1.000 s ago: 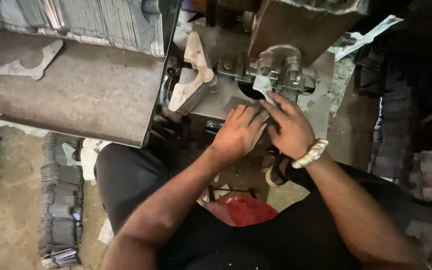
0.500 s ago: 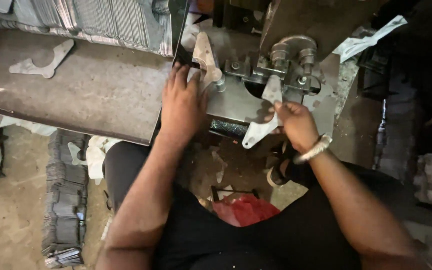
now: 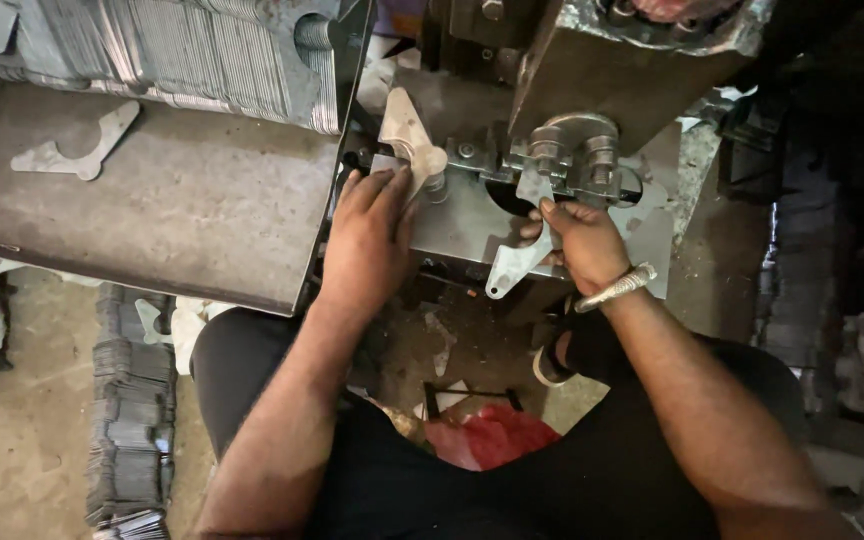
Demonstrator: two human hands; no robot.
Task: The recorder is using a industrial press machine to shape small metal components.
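metal blank point(image 3: 517, 262) held in right hand point(image 3: 584, 243) at press point(image 3: 562, 160).

Lone flat blank point(image 3: 74, 150) on steel tray point(image 3: 192, 220), stacked blanks point(image 3: 132, 410) below.

We see soft, even light falling from above and the left, so the grey metal surface point(image 3: 182, 200) and the stacked metal blanks point(image 3: 202, 50) read bright and fairly sharp. The right side sinks into deep shadow, where detail is lost. We notice a pale sheen on the flat metal piece point(image 3: 517, 262) and slight softness toward the corners.
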